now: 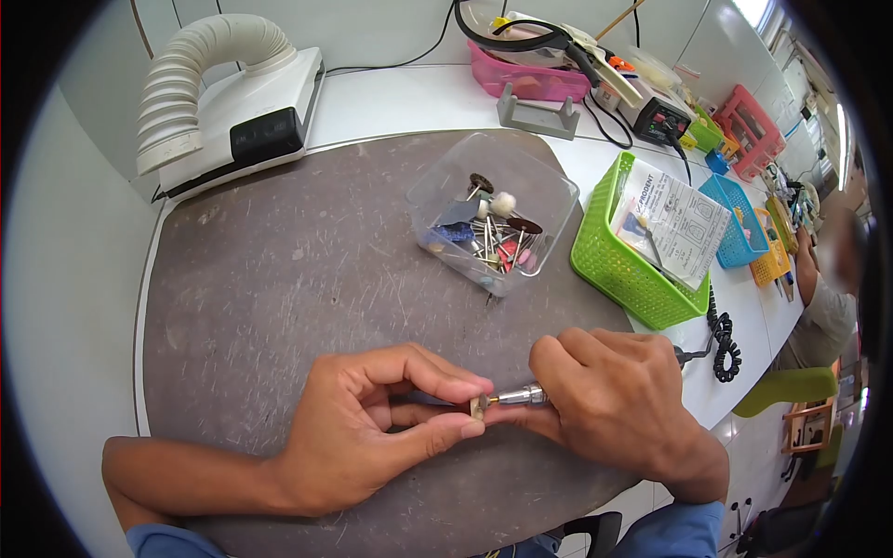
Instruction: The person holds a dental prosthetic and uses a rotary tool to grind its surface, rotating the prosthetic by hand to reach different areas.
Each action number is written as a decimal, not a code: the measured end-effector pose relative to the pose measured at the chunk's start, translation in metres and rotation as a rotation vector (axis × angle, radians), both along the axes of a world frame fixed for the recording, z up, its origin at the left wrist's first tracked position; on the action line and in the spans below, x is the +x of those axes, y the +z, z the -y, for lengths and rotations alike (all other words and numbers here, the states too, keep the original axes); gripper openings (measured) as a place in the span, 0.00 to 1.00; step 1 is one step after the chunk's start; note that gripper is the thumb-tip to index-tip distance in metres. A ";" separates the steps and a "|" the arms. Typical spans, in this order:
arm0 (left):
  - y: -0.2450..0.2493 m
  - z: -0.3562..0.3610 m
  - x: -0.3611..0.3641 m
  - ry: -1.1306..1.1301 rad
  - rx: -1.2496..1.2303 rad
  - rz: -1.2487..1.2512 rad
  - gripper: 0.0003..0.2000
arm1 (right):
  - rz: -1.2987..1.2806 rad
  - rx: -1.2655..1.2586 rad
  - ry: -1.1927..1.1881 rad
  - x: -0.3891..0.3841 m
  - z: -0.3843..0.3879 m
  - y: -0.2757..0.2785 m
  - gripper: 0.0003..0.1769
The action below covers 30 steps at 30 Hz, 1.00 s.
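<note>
My left hand (pixel 367 428) pinches a small, pale, tooth-coloured piece (pixel 476 409) between thumb and fingertips, over the front part of the brown mat. The fingers cover much of it, so its exact kind cannot be made out. My right hand (pixel 619 400) is wrapped round a silver rotary handpiece (pixel 524 395) pointing left. The short tip of the handpiece is at the small piece, touching or very close to it. Beyond both hands stands a clear plastic box (pixel 446 256) with several burs, polishing wheels and brushes inside.
A worn brown mat (pixel 251 325) covers the bench. At the back left stands a white unit with a ribbed hose (pixel 200 79). On the right are a green basket (pixel 633 288) with a printed packet, a coiled black cord (pixel 726 349) and a blue basket (pixel 735 223). Another person sits at far right.
</note>
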<state>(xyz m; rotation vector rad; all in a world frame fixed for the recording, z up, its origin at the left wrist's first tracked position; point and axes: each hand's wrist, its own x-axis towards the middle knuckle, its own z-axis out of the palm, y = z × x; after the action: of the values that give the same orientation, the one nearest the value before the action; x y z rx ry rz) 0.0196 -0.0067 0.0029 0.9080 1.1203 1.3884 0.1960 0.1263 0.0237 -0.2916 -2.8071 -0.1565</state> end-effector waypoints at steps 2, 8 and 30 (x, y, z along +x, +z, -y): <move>0.000 0.000 0.000 0.004 0.003 0.014 0.08 | 0.005 -0.003 0.000 0.000 0.000 0.001 0.28; -0.003 0.001 0.000 0.022 0.037 0.012 0.10 | -0.036 -0.014 -0.027 -0.001 0.001 0.000 0.28; -0.009 0.000 -0.001 0.064 0.138 -0.023 0.10 | -0.029 -0.051 -0.013 -0.002 0.002 0.003 0.28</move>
<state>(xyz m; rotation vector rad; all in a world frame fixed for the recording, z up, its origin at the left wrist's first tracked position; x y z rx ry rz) 0.0188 -0.0071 -0.0057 0.9960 1.0891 1.5267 0.1943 0.1246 0.0268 -0.3216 -2.7844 -0.0832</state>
